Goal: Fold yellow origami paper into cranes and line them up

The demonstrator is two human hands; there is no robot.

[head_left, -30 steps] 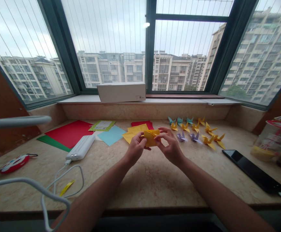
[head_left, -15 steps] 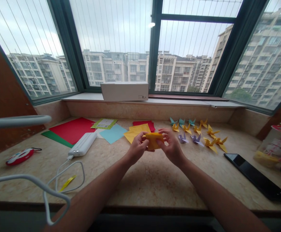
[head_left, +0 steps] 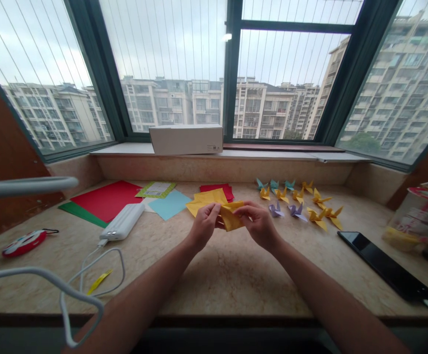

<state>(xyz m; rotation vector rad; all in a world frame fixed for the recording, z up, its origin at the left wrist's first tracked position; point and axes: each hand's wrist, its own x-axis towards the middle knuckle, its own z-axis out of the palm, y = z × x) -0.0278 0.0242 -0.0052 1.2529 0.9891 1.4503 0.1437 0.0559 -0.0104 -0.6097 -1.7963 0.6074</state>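
Note:
A partly folded yellow paper [head_left: 231, 217] is held above the marble counter [head_left: 228, 275] between both hands. My left hand [head_left: 203, 227] pinches its left edge with fingers closed. My right hand [head_left: 258, 225] grips its right side, fingers curled over the top. Just behind lies a stack of flat yellow sheets [head_left: 205, 199]. To the right of my hands stand several finished paper cranes [head_left: 298, 202] in teal, yellow and purple.
Red paper [head_left: 106, 199], green paper [head_left: 79, 215] and a blue sheet [head_left: 169, 204] lie at the left, beside a white power bank [head_left: 123, 222] with its cable [head_left: 96, 275]. A black phone [head_left: 386, 265] and a plastic container [head_left: 416, 211] sit right. A white box [head_left: 186, 139] rests on the sill.
The folded paper has tilted and dropped a little between my hands, and my fingers have shifted along its top edge. The view has wobbled slightly.

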